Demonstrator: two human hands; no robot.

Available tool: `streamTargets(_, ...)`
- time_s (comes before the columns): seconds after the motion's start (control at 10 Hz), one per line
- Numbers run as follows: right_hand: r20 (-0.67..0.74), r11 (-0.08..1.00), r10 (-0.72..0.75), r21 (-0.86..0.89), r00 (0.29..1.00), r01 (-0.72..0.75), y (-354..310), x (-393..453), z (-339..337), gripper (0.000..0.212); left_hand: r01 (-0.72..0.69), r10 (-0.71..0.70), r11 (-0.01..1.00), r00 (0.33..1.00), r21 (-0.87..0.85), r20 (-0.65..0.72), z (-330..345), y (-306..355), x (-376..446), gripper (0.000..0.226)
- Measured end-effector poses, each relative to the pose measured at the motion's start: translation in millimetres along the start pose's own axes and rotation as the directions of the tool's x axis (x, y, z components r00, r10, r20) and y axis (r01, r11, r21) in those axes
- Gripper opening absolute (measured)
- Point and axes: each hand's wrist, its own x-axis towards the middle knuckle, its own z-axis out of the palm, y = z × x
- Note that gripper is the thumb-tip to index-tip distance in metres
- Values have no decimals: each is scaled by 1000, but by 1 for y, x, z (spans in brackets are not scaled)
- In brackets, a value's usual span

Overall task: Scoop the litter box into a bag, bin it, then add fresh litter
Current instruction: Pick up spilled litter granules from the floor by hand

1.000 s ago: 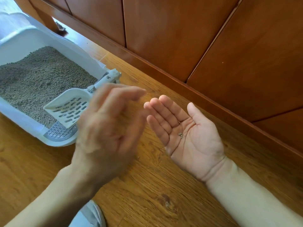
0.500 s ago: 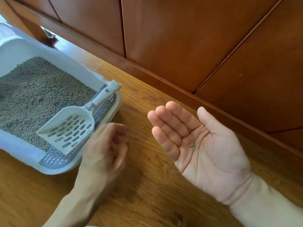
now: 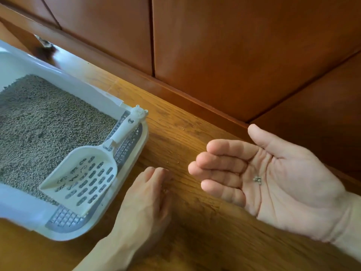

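A white litter box [image 3: 21, 211] stands on the wooden floor at the left, filled with grey pellet litter [image 3: 48, 124]. A white slotted scoop [image 3: 84, 177] lies across its near right corner, handle on the grey grid rim. My left hand [image 3: 144, 204] is down beside that corner, back up, fingertips touching the floor. My right hand [image 3: 273, 184] is held palm up over the floor with relaxed fingers. A few grey litter pellets [image 3: 257, 180] lie in its palm.
Several loose pellets [image 3: 172, 162] are scattered on the floor [image 3: 195, 241] between my hands. A wooden cabinet front [image 3: 224, 55] and its baseboard [image 3: 185, 98] run diagonally right behind. A dark blurred object [image 3: 44, 46] sits past the box's far corner.
My left hand came down from in front of the right palm to the floor beside the box corner. The right palm stayed up with the pellets in it.
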Motion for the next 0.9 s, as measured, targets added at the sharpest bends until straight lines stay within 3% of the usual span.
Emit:
streamTargets(0.2, 68, 1000, -11, 27, 998, 9, 10, -4, -26, 72, -82, 72, 982, 995, 170, 65, 28, -32, 10, 10)
streamTargets(0.4, 78, 997, -17, 81, 997, 11, 40, 6, -29, 73, 10, -27, 965, 998, 261, 61, 22, -15, -25, 25)
streamTargets(0.6, 97, 976, -90, 207, 991, 68, 66, 2, -52, 77, 131, -136, 916, 991, 380, -14, 10, -14, -33, 20)
streamTargets(0.7, 96, 952, -139, 287, 986, 106, 73, -10, -71, 75, 199, -226, 877, 974, 437, 11, 13, -15, -33, 18)
streamTargets(0.9, 128, 924, -242, 332, 962, 188, 78, -22, -89, 78, 142, -193, 880, 979, 454, 68, 17, -1, -18, 30)
